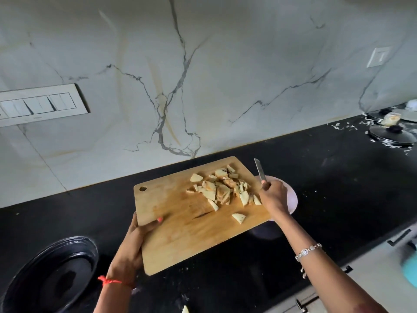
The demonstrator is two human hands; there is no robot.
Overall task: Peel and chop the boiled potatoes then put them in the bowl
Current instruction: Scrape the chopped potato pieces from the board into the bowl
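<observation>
Chopped pale potato pieces (222, 190) heaped at the far right corner of a rectangular wooden chopping board (180, 233), its right edge over a round pink bowl (291, 197) on the black stone counter (338, 177); round black plate (52, 274) front left, glass pan lids (392, 137) back right.

Catching only a sliver of the bowl (291, 197) behind the cutting board's (180, 224) right corner and the right hand (274, 196). Losing the handle of the knife (260, 169) inside that hand. Can't identify the edge-clipped teal blur (410, 269) far right of the board.
</observation>
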